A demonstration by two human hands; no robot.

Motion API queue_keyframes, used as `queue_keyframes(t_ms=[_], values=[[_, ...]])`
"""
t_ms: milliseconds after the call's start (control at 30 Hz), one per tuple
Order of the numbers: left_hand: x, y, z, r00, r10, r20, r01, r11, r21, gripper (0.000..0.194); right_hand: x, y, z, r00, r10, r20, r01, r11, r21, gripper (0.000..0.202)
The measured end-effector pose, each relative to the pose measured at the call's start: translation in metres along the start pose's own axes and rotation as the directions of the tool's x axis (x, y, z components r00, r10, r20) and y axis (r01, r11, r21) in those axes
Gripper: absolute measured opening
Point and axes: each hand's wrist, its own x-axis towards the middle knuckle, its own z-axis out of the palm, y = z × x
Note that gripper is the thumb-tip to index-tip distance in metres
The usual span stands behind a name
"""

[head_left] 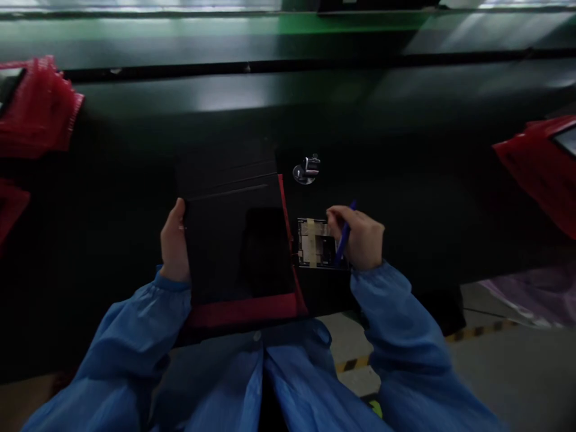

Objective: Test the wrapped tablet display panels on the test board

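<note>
Counter (427, 150): dark, red bags (42, 117) either side
Black panel (220, 246): over red sheet (243, 309), beside circuit board (308, 249)
Left hand (175, 243): grip closed on panel edge
Right hand (362, 237): grip closed around blue tool (342, 240), over board

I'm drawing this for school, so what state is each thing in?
Black panel: on top of red material
Left hand: at the black panel's left edge
Blue stick: tilted, gripped
Right hand: closed on blue stick
Circuit board: exposed, tape across it
Shiny gadget: apart, untouched
Red wrapping: bunched at both sides
</note>
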Motion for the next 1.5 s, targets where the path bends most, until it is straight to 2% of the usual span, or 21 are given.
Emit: queue_keyframes(t_ms=[133,200,267,333,400,467,533,633,733,767,833,900,967,1033,1133,1167,1267,1333,1400,1433,1500], values=[[0.001,0.0,-0.002,1.0,0.011,0.021,-0.013,0.995,0.098,0.049,0.045,-0.055,-0.014,0.985,-0.047,-0.165,0.092,0.958,0.271,0.018],[0.0,0.0,-0.002,0.999,0.004,0.042,-0.01,0.991,0.131,0.049,0.056,-0.079,-0.014,0.98,-0.143,-0.14,0.188,0.899,0.395,0.018],[-0.002,0.0,-0.001,0.997,-0.031,0.076,0.018,0.984,0.177,0.053,0.057,-0.093,-0.009,0.952,-0.291,-0.096,0.302,0.836,0.458,0.02],[-0.003,-0.001,-0.002,0.993,-0.054,0.1,0.035,0.982,0.188,0.055,0.051,-0.097,-0.002,0.905,-0.411,-0.109,0.416,0.8,0.433,0.021],[-0.004,-0.003,-0.002,0.993,-0.065,0.093,0.052,0.99,0.134,0.052,0.045,-0.095,0.003,0.88,-0.442,-0.174,0.475,0.818,0.325,0.02],[-0.006,-0.004,-0.001,0.995,-0.088,0.052,0.085,0.995,0.051,0.046,0.041,-0.094,0.007,0.876,-0.426,-0.224,0.471,0.856,0.212,0.017],[-0.007,-0.004,0.0,0.989,-0.139,0.046,0.14,0.99,-0.016,0.043,0.038,-0.096,0.009,0.878,-0.437,-0.197,0.469,0.868,0.162,0.013],[-0.01,-0.005,0.004,0.97,-0.209,0.122,0.216,0.975,-0.05,0.047,0.034,-0.104,0.009,0.826,-0.558,-0.077,0.557,0.789,0.26,0.013],[-0.013,-0.006,0.009,0.96,-0.23,0.16,0.236,0.972,-0.019,0.052,0.032,-0.106,0.004,0.74,-0.668,-0.076,0.618,0.631,0.469,0.019],[-0.014,-0.006,0.01,0.963,-0.222,0.155,0.227,0.974,-0.013,0.052,0.032,-0.104,0.002,0.738,-0.668,-0.095,0.611,0.602,0.514,0.021],[-0.015,-0.008,0.011,0.97,-0.196,0.143,0.2,0.98,-0.009,0.05,0.034,-0.098,-0.001,0.781,-0.61,-0.132,0.576,0.623,0.528,0.027],[-0.014,-0.008,0.01,0.973,-0.181,0.142,0.182,0.983,0.003,0.05,0.036,-0.09,0.0,0.849,-0.507,-0.145,0.511,0.722,0.467,0.035],[-0.012,-0.009,0.009,0.973,-0.181,0.142,0.18,0.983,0.021,0.05,0.038,-0.083,0.004,0.896,-0.422,-0.137,0.442,0.814,0.376,0.044],[-0.011,-0.008,0.007,0.978,-0.17,0.124,0.169,0.985,0.019,0.048,0.039,-0.079,0.009,0.901,-0.416,-0.12,0.432,0.846,0.312,0.042],[-0.011,-0.007,0.006,0.983,-0.148,0.108,0.153,0.987,-0.039,0.042,0.044,-0.077,0.011,0.869,-0.457,-0.191,0.495,0.807,0.322,0.028],[-0.011,-0.007,0.006,0.984,-0.141,0.11,0.149,0.986,-0.071,0.04,0.048,-0.076,0.009,0.872,-0.423,-0.248,0.488,0.8,0.35,0.025],[-0.012,-0.007,0.007,0.983,-0.148,0.11,0.166,0.969,-0.185,0.033,0.07,-0.074,-0.007,0.898,-0.194,-0.394,0.36,0.839,0.408,0.02],[-0.012,-0.007,0.006,0.981,-0.165,0.101,0.185,0.951,-0.249,0.029,0.093,-0.07,-0.021,0.934,-0.143,-0.328,0.263,0.896,0.357,0.016],[-0.012,-0.008,0.005,0.982,-0.165,0.095,0.186,0.941,-0.283,0.027,0.115,-0.064,-0.031,0.979,-0.182,-0.091,0.201,0.94,0.274,0.015],[-0.012,-0.009,0.005,0.983,-0.16,0.092,0.18,0.941,-0.285,0.026,0.125,-0.061,-0.034,0.979,-0.198,0.055,0.178,0.951,0.252,0.016],[-0.011,-0.01,0.003,0.984,-0.158,0.08,0.174,0.945,-0.278,0.025,0.138,-0.055,-0.035,0.928,-0.223,0.298,0.146,0.954,0.262,0.025]])
